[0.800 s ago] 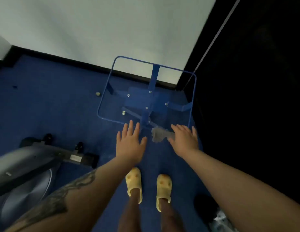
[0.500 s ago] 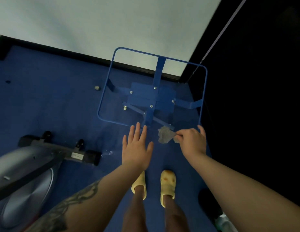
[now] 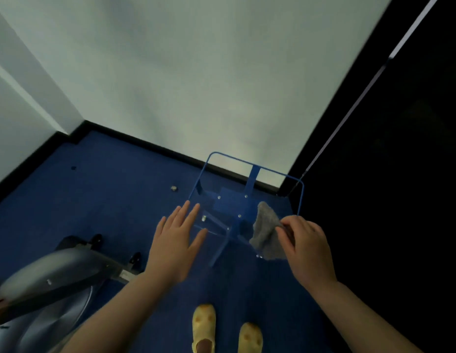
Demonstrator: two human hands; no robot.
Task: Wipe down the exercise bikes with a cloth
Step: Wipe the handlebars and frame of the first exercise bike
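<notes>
A grey cloth hangs from my right hand, pinched between thumb and fingers above the floor. My left hand is held out flat beside it with the fingers spread and nothing in it. The grey exercise bike lies at the lower left, its black base bar with small wheels pointing toward my left hand. Most of the bike is cut off by the frame edge and blurred.
A blue wire frame stand stands on the blue carpet just ahead of my hands, against the white wall. A dark panel fills the right side. My feet in yellow clogs are below.
My right hand has pinched the grey cloth and lifted it off the carpet. The view has tilted upward, showing more wall. My left hand stays spread and empty.
</notes>
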